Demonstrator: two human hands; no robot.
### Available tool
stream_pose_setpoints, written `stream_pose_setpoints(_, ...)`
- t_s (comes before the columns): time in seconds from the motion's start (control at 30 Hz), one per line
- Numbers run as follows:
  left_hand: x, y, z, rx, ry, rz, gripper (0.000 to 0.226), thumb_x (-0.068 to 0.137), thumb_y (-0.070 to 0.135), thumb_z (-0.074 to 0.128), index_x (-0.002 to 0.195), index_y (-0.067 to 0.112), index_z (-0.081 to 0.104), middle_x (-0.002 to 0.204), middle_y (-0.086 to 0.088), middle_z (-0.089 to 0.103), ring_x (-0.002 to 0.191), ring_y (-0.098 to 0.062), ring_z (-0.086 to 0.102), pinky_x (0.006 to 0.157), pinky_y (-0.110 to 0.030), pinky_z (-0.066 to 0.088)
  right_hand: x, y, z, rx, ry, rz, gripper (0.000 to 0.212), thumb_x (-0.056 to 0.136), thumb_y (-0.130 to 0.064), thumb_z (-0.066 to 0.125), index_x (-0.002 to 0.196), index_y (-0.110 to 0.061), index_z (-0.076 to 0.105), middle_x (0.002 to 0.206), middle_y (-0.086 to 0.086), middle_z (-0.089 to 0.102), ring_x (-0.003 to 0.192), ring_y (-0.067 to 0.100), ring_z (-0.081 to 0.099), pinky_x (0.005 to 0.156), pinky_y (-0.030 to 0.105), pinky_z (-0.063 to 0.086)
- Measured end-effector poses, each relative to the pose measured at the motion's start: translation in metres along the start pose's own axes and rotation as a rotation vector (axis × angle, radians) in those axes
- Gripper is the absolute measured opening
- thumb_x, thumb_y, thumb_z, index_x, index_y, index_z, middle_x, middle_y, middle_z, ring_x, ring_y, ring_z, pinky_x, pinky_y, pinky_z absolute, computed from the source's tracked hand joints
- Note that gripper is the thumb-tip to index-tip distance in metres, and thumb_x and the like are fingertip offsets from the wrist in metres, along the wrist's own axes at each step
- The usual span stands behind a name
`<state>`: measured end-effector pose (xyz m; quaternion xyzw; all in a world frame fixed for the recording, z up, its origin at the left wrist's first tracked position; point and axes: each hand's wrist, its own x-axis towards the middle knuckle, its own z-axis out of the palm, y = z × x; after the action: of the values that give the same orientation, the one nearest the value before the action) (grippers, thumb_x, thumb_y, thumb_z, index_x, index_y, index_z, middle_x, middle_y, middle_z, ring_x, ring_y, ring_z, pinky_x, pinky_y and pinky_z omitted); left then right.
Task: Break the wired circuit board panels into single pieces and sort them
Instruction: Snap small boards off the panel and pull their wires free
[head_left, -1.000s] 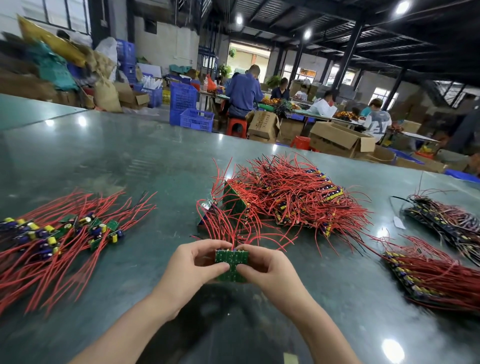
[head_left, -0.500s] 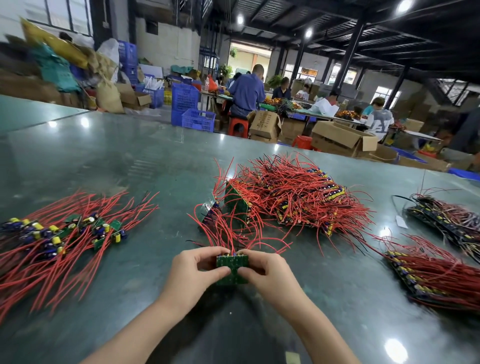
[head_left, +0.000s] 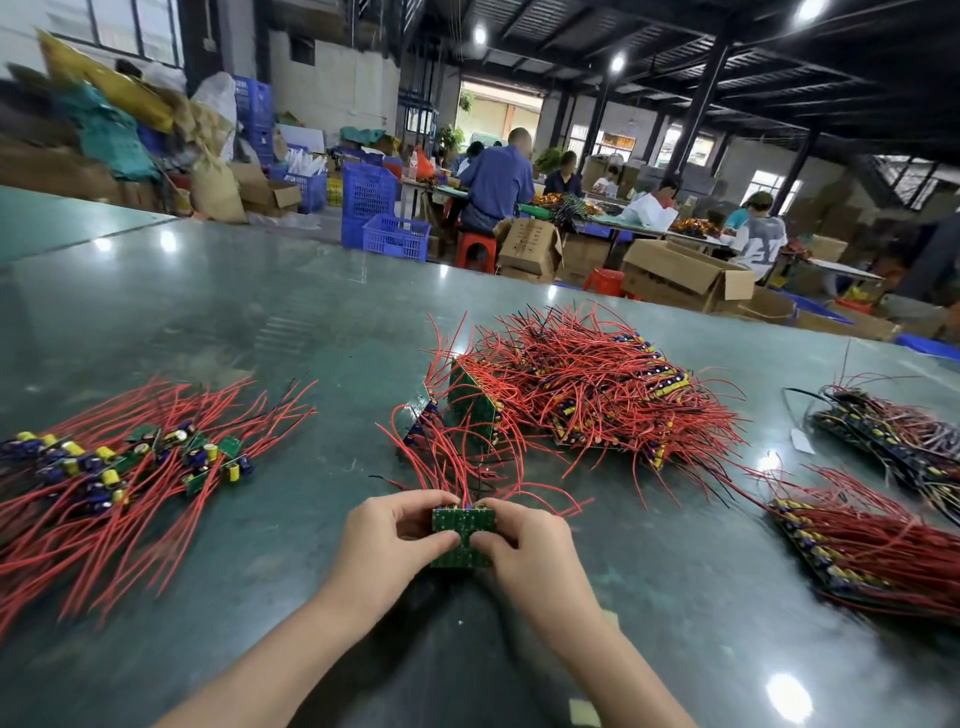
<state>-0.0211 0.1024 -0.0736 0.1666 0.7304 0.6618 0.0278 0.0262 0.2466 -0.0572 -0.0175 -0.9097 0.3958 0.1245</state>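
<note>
The left hand and right hand both pinch one green circuit board panel above the bench.

One view only, from a camera worn on the person's head, looking forward and down across a glossy green table. Wide-angle lens: the table edge and roof beams bow toward the frame's borders. Nearest the lens, low centre, both forearms reach in from the bottom edge; the left hand and right hand meet on a small green board panel, close under the camera. Beyond them, mid-frame, lies the pile of red-wired panels; separated pieces sit toward the left edge, more stacks toward the right. Farther off, the upper frame takes in seated workers, cartons and blue crates. With no second view, nothing is shared.
</note>
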Motion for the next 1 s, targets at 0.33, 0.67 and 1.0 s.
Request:
stream_pose_setpoints(0.33,-0.004,-0.001,0.0,-0.016,0.042,0.006,0.038,0.07,-0.012,0.074,0.083,0.024,0.072,0.076,0.003,0.074,0.068,-0.004,0.065,0.069,-0.016,0.052,0.0,-0.002,-0.002,0.021,-0.047,0.005,0.027,0.083,0.001,0.056,0.096,-0.02,0.068,0.087,-0.006,0.072,0.087,0.008,0.065,0.078,0.015,0.046)
stream_pose_setpoints(0.67,-0.002,-0.001,0.005,0.063,0.06,0.036,0.039,0.07,-0.011,0.073,0.082,0.026,0.07,0.069,0.013,0.072,0.063,0.003,0.063,0.063,-0.009,0.047,-0.001,-0.003,0.007,0.049,0.091,0.034,0.013,0.078,-0.005,0.064,0.078,-0.017,0.069,0.073,0.0,0.07,0.072,0.016,0.059,0.071,0.025,0.045)
stream_pose_setpoints(1.0,-0.007,0.0,0.006,0.049,0.095,0.036,0.04,0.071,-0.01,0.074,0.08,0.029,0.07,0.075,0.008,0.074,0.068,-0.005,0.065,0.067,-0.014,0.051,-0.002,-0.006,0.013,-0.043,0.128,0.056,0.013,0.083,-0.007,0.062,0.082,-0.018,0.068,0.074,-0.001,0.068,0.071,0.018,0.057,0.063,0.023,0.039)
